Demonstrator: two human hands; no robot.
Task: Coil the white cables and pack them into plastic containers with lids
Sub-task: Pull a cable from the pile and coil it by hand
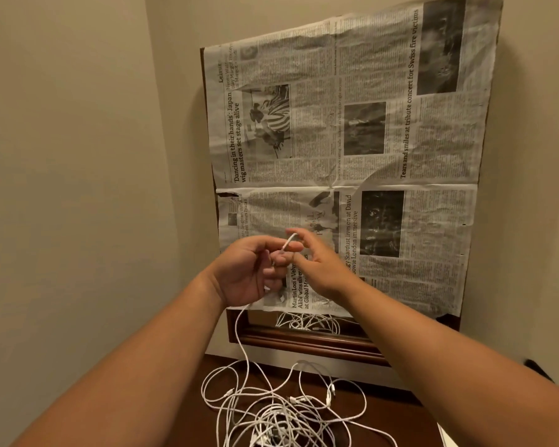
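A newspaper (346, 150) is covering most of a framed mirror (304, 341) leaning against the wall, and only the bottom strip is showing glass. Below it a dark counter (394, 414) is carrying a loose tangle (281, 411) of white cables. One cable (242, 343) is rising from that tangle, its long axis running almost straight up into the left hand (246, 272). The left grip is curling loosely around the cable, fingers half closed. The right hand (317, 269) is meeting it from the right, its grip pinching the cable end (289, 241) between thumb and forefinger, the other fingers spreading. The slack is hanging below and nearer the left hand, so winding probably starts there. No containers are showing.
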